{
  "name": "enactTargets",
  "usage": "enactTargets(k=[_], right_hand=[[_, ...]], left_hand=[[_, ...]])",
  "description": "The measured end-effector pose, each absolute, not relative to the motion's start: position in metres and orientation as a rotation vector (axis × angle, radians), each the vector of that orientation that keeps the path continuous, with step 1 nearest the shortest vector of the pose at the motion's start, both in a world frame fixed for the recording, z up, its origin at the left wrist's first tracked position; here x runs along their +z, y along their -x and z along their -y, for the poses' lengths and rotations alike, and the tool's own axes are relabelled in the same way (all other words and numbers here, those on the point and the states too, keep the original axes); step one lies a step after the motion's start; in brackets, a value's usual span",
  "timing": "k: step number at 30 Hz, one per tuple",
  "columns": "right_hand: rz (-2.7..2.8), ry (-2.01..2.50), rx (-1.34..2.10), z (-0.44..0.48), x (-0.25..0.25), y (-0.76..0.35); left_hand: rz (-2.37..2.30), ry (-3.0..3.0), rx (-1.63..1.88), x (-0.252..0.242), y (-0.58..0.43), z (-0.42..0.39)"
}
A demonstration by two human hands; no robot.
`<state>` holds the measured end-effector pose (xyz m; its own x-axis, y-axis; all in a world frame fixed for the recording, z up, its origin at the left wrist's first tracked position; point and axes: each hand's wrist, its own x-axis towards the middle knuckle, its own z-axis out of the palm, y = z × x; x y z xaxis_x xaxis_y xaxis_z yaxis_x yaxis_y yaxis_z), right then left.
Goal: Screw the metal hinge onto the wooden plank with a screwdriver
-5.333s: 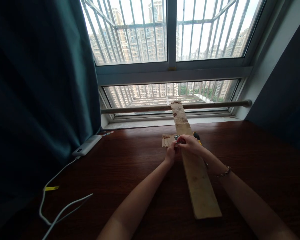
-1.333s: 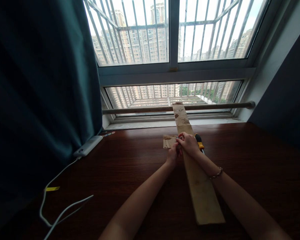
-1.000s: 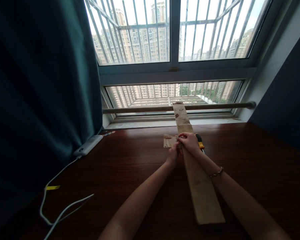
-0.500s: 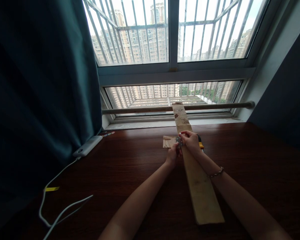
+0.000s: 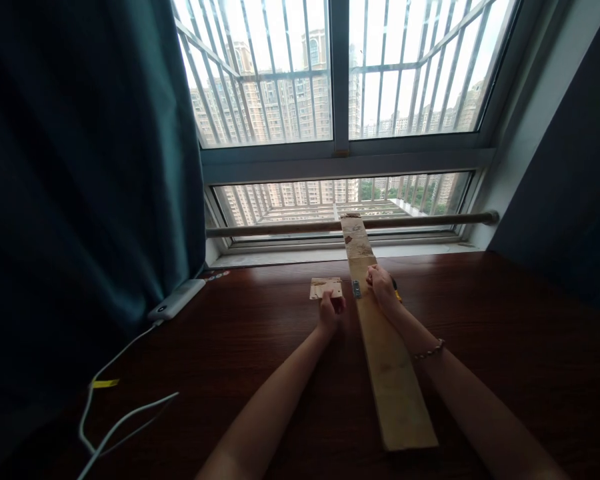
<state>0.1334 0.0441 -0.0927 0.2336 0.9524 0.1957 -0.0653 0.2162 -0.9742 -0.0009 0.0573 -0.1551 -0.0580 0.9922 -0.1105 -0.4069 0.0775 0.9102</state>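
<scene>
My left hand point(image 5: 332, 311) grips the near right part of a small flat piece of wood point(image 5: 320, 287), thumb on top. That piece is apart from a long wooden plank point(image 5: 397, 387), to its right. At the plank's left edge sits a small metal hinge point(image 5: 357, 289). My right hand point(image 5: 381, 287) rests over the plank just right of the hinge, its fingers curled closed; whatever they hold, if anything, is too small to make out. Partly hidden behind that hand is a tool with a yellow and black handle point(image 5: 397, 291).
The plank's far end leans on a rail point(image 5: 280, 229) before the barred window. A white power strip point(image 5: 177, 300) and white cable point(image 5: 86, 407) lie left on the dark wooden tabletop point(image 5: 250, 333), beside a blue curtain point(image 5: 170, 167). A yellow tag point(image 5: 105, 384) is near the cable.
My left hand has drawn the small wood piece left, away from the plank and hinge. My right hand has come off the hinge and its fingers have curled. The camera view has shifted slightly.
</scene>
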Motion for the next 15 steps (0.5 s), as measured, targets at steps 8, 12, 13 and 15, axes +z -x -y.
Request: enactTargets(k=[8,12,13,15], right_hand=[[0.878,0.819,1.484,0.001,-0.042,-0.131],[0.699,0.788,1.678,0.027,-0.034,-0.110],[0.625,0.797,1.731,0.033,-0.036,-0.102],[0.497,0.835,1.827,0.044,-0.043,-0.087]], left_hand=[[-1.338,-0.729,1.665,-0.134,0.083,-0.083],[-1.500,-0.816,1.752,-0.128,0.155,-0.069],[-1.581,-0.819,1.794,-0.128,0.172,-0.064],[-1.860,-0.879,1.821,-0.129,0.202,-0.053]])
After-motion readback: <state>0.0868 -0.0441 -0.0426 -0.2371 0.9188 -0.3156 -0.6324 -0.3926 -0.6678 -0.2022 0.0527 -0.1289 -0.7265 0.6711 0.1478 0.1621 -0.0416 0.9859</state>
